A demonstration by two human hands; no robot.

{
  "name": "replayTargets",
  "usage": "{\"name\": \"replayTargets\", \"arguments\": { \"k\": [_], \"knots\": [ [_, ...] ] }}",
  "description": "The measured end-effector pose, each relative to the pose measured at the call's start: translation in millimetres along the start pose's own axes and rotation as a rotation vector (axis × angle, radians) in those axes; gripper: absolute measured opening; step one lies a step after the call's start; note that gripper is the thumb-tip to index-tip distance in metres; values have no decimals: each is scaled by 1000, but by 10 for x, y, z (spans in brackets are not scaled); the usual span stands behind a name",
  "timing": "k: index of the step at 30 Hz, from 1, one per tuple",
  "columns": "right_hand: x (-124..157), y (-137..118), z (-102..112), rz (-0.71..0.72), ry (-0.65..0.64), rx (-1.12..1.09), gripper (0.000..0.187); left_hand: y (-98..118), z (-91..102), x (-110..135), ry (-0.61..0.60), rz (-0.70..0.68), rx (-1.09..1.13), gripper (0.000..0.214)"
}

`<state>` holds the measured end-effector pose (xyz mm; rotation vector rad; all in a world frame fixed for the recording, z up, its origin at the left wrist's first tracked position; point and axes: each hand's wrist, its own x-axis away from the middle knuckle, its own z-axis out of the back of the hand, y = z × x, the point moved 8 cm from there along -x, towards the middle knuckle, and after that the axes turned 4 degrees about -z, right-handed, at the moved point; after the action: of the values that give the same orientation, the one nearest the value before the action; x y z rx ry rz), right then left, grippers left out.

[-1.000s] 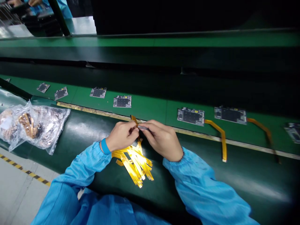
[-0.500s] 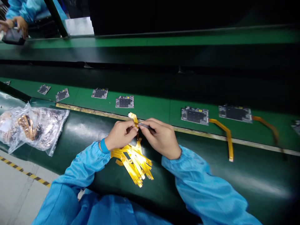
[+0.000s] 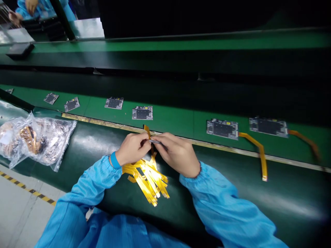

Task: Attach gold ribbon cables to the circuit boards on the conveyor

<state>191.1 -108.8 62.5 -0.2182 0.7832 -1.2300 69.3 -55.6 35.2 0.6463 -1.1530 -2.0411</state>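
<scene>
My left hand (image 3: 132,148) is closed, with thumb and forefinger pinching a yellow-orange flex cable (image 3: 147,130) whose end sticks up above the fingers. My right hand (image 3: 179,151) grips a thin grey tool, seemingly tweezers (image 3: 155,141), and its tip meets the cable at my left fingertips. Under both hands a loose pile of flex cables (image 3: 144,181) lies on the dark green work surface (image 3: 212,193). Just beyond the hands a circuit board (image 3: 142,113) rests on the green belt (image 3: 178,124). The fingers hide the middle of the held cable.
Several more boards lie along the belt; the board at right (image 3: 222,129) has a flex cable (image 3: 258,148) hanging over the metal edge strip (image 3: 232,148). Clear plastic bags (image 3: 49,141) sit at left. Beyond, a co-worker's hand (image 3: 31,6) shows near a black flat box (image 3: 20,50).
The boards on the belt have shifted right. The held cable's upper end has turned and looks narrower. At upper left, the co-worker's hands have left the black box.
</scene>
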Motion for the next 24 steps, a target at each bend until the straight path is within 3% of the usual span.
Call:
{"name": "replayTargets", "arguments": {
  "k": [4,11,19,24],
  "knots": [
    [18,-17,-28,63,-37,68,24,8,-16,-2,-37,-30,-33,27],
    [-3,-6,-45,28,-47,40,20,-12,-38,-12,-62,11,-15,28],
    [-72,59,145,-158,110,-141,15,-50,-36,-4,-23,28,188,26],
    [-106,100,113,-282,10,-328,21,-59,-60,-5,-90,57,363,34]
  ]
}}
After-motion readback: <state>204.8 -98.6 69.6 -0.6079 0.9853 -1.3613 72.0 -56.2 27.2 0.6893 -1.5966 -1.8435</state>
